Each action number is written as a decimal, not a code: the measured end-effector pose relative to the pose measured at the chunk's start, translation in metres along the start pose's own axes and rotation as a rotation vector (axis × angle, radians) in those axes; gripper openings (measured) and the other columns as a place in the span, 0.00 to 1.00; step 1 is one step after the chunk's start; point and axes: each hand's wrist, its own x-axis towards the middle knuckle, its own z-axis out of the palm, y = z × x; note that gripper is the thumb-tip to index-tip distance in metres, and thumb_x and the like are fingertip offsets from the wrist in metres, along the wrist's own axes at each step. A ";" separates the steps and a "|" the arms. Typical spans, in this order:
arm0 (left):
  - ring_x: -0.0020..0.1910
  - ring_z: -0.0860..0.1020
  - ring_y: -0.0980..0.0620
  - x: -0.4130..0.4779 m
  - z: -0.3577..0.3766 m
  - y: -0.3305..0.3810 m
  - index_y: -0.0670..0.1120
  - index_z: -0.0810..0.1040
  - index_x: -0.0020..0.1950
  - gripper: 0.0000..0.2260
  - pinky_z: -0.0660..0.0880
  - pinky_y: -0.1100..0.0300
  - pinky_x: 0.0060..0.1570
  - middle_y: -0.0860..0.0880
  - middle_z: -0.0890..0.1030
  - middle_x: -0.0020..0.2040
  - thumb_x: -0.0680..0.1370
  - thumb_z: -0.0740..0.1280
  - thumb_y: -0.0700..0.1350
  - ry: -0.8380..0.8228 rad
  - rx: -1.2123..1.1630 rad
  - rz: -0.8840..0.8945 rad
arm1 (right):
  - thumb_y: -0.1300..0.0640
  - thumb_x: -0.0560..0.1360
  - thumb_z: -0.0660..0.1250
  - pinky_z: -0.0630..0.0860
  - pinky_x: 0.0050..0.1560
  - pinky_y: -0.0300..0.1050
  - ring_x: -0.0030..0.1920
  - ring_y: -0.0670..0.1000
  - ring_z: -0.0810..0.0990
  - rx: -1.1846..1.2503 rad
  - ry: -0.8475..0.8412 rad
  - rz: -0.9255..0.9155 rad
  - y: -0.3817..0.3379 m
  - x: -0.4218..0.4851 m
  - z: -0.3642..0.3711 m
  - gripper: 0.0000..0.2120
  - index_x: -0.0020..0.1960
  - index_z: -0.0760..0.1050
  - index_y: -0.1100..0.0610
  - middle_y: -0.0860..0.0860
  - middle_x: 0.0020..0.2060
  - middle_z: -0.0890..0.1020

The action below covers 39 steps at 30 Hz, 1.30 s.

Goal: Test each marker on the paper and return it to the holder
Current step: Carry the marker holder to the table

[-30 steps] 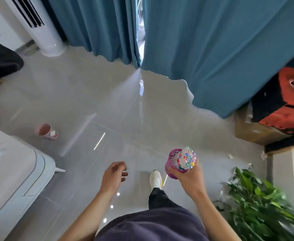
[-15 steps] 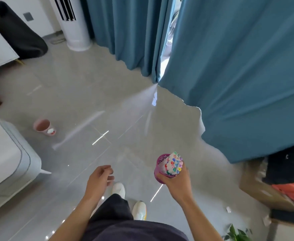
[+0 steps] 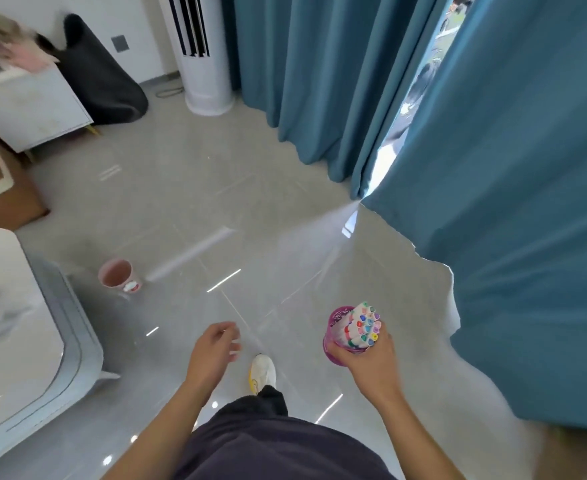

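Head camera looks down on a person standing on a glossy grey tiled floor point(image 3: 216, 202). Nearest, at 6 o'clock, are dark trousers point(image 3: 268, 445) with one white shoe point(image 3: 262, 370) just ahead of them.

The step in hand looks like carrying the markers to somewhere to work. No paper is in view and no marker is out, so testing seems not yet begun. To do this well, the holder should ride upright so the markers cannot slide out; at this moment it tilts toward the camera. A flat surface with paper is needed first. The free hand can then draw markers out one at a time.

At 5 o'clock the right hand point(image 3: 371, 362) curls its fingers round the lower side of a pink holder point(image 3: 333, 327), a round cup. A tight bundle of white markers point(image 3: 363, 325) with coloured caps stands inside it, caps up. At 7 o'clock the left hand point(image 3: 216, 344) hangs in the air, fingers loosely curled. It holds nothing, touches nothing and is well apart from the holder.

Farther out, at 8 o'clock, is the rounded corner of what looks like a white bed point(image 3: 8, 323) with a grey rim. Just beyond it a small pink cup point(image 3: 117, 277) stands on the floor. At 10 o'clock a white cabinet point(image 3: 32, 105) sits beside a black bag point(image 3: 101, 81). At 11 o'clock stands a white tower air conditioner point(image 3: 202, 53). Teal curtains point(image 3: 510, 168) fill 12 to 4 o'clock, with a bright gap between them.
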 end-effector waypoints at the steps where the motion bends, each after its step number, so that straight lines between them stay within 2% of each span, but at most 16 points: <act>1: 0.48 0.84 0.47 0.012 -0.002 0.012 0.47 0.79 0.58 0.08 0.80 0.54 0.49 0.46 0.83 0.52 0.81 0.64 0.43 0.000 0.002 -0.001 | 0.46 0.58 0.85 0.85 0.47 0.45 0.51 0.47 0.84 0.013 -0.006 -0.005 -0.015 0.014 0.004 0.32 0.58 0.76 0.44 0.46 0.51 0.84; 4: 0.47 0.84 0.48 0.048 -0.009 0.042 0.48 0.80 0.56 0.07 0.81 0.54 0.49 0.46 0.83 0.51 0.80 0.65 0.43 0.003 0.004 0.019 | 0.56 0.62 0.85 0.84 0.43 0.44 0.45 0.47 0.87 0.048 -0.043 -0.035 -0.057 0.054 0.015 0.25 0.54 0.79 0.50 0.47 0.45 0.86; 8: 0.48 0.84 0.47 0.090 -0.015 0.076 0.47 0.80 0.57 0.07 0.81 0.53 0.50 0.45 0.83 0.51 0.80 0.66 0.43 0.029 -0.030 -0.002 | 0.59 0.63 0.83 0.84 0.45 0.46 0.45 0.48 0.87 0.082 -0.105 -0.068 -0.102 0.096 0.034 0.22 0.54 0.80 0.53 0.49 0.44 0.87; 13: 0.48 0.83 0.46 0.135 -0.018 0.110 0.46 0.79 0.58 0.08 0.81 0.52 0.51 0.45 0.83 0.51 0.80 0.65 0.43 0.068 -0.077 -0.023 | 0.65 0.64 0.82 0.82 0.42 0.40 0.45 0.49 0.88 0.112 -0.169 -0.085 -0.146 0.152 0.059 0.21 0.53 0.80 0.54 0.50 0.44 0.87; 18: 0.49 0.83 0.47 0.191 -0.025 0.144 0.47 0.79 0.59 0.08 0.81 0.51 0.54 0.46 0.82 0.52 0.81 0.65 0.45 0.141 -0.112 -0.037 | 0.63 0.63 0.84 0.81 0.40 0.37 0.45 0.46 0.87 0.091 -0.226 -0.109 -0.189 0.225 0.096 0.25 0.56 0.78 0.52 0.48 0.45 0.87; 22: 0.49 0.83 0.48 0.241 -0.027 0.180 0.48 0.79 0.58 0.07 0.81 0.50 0.54 0.46 0.83 0.52 0.81 0.65 0.45 0.210 -0.141 -0.055 | 0.63 0.62 0.85 0.78 0.35 0.31 0.41 0.38 0.84 0.066 -0.286 -0.146 -0.231 0.294 0.125 0.28 0.55 0.75 0.51 0.48 0.45 0.85; 26: 0.47 0.84 0.49 0.285 -0.031 0.221 0.49 0.80 0.56 0.07 0.82 0.50 0.53 0.47 0.83 0.51 0.79 0.67 0.45 0.279 -0.208 -0.075 | 0.63 0.61 0.85 0.80 0.36 0.36 0.40 0.43 0.87 -0.016 -0.380 -0.201 -0.271 0.362 0.150 0.26 0.53 0.77 0.52 0.49 0.42 0.87; 29: 0.47 0.84 0.47 0.312 -0.033 0.248 0.48 0.80 0.56 0.07 0.82 0.50 0.52 0.46 0.83 0.50 0.79 0.67 0.42 0.347 -0.278 -0.082 | 0.60 0.62 0.85 0.82 0.39 0.40 0.42 0.47 0.88 -0.054 -0.450 -0.236 -0.299 0.404 0.168 0.24 0.53 0.79 0.53 0.48 0.43 0.87; 31: 0.47 0.84 0.47 0.328 -0.037 0.262 0.47 0.80 0.56 0.07 0.82 0.50 0.52 0.45 0.83 0.50 0.79 0.67 0.42 0.384 -0.305 -0.087 | 0.60 0.63 0.84 0.82 0.40 0.39 0.43 0.45 0.87 -0.071 -0.480 -0.264 -0.320 0.425 0.180 0.23 0.53 0.79 0.52 0.46 0.43 0.87; 34: 0.47 0.84 0.46 0.348 -0.045 0.276 0.47 0.80 0.56 0.07 0.81 0.49 0.52 0.45 0.83 0.51 0.79 0.67 0.41 0.430 -0.348 -0.113 | 0.65 0.64 0.83 0.81 0.37 0.37 0.41 0.46 0.86 -0.063 -0.518 -0.299 -0.346 0.452 0.202 0.21 0.50 0.79 0.52 0.46 0.40 0.86; 39: 0.47 0.84 0.45 0.379 -0.069 0.292 0.46 0.80 0.55 0.07 0.81 0.53 0.49 0.45 0.83 0.50 0.79 0.66 0.40 0.512 -0.432 -0.154 | 0.64 0.64 0.84 0.81 0.39 0.35 0.43 0.43 0.86 -0.081 -0.580 -0.311 -0.381 0.491 0.247 0.25 0.53 0.77 0.49 0.46 0.43 0.86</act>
